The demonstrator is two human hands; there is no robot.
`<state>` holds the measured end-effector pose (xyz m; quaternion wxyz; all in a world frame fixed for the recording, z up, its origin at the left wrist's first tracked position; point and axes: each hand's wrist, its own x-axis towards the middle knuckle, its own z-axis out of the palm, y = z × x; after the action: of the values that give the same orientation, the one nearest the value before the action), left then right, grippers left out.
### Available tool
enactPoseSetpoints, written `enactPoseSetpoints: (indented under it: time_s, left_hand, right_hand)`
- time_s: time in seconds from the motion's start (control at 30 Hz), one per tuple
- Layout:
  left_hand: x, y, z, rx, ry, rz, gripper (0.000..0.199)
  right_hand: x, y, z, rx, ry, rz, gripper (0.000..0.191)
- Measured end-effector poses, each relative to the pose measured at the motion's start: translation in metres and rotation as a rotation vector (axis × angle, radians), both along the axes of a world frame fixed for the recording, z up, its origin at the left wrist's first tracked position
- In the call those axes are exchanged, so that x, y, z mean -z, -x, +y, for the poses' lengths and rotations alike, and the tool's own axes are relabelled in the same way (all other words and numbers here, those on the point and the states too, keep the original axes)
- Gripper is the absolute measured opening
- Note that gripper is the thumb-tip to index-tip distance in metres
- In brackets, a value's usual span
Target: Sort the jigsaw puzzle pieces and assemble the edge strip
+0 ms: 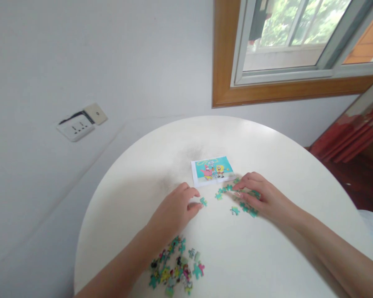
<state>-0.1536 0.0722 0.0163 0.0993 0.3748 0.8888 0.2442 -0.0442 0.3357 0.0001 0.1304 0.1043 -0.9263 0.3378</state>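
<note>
Here's the left hand (177, 207) over the white round table (127, 186), thumb and fingertips curved right at a small teal puzzle piece (203, 202); whether they pinch it or merely touch it, I can't tell. Across to the right hand (256, 192), its fingers bent low at the end of a short row of teal pieces (225, 189); the fingertips hide the contact, so a firm grip can't be confirmed. More greenish pieces (248, 209) sit beneath and beside that palm, and a single piece with a dark curved line (235, 210) lies just in front.

Beyond both hands, the picture card (214, 170) lies flat, and there's the branding: SpongeBob in yellow, Patrick in pink, on a turquoise ground with a white border. Pale yellow-green loops run along its top, too blurred to read as lettering. Nearer, beside the left forearm, a mixed pile of pieces (175, 271) shows teal, yellow, pink and black. Over on the wall, the socket plate (76, 127) carries dark slots, any marking too small to read.
</note>
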Motion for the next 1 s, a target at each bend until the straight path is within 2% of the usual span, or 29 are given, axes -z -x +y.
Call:
enactPoseSetpoints:
  time_s: [0.13,0.3,0.7,0.83,1.0]
  left_hand:
    - [0.006,-0.009,0.001,0.012,0.002,0.047,0.024]
    - [0.007,-0.007,0.005,0.073,-0.040,0.095,0.020]
    - [0.017,0.006,0.002,0.082,-0.132,-0.003,0.021]
    - [0.015,0.008,-0.002,0.076,-0.145,-0.020,0.023]
    - [0.005,0.021,-0.015,0.037,-0.130,-0.023,0.022]
  right_hand:
    - [-0.001,0.000,0.000,-0.020,-0.009,0.004,0.019]
    - [-0.001,-0.001,-0.001,0.003,0.016,0.009,0.018]
    - [-0.002,0.000,0.003,0.018,-0.023,-0.009,0.017]
    - [-0.002,0.000,0.003,0.017,-0.029,-0.016,0.018]
    - [-0.005,-0.001,0.007,0.027,-0.036,-0.007,0.018]
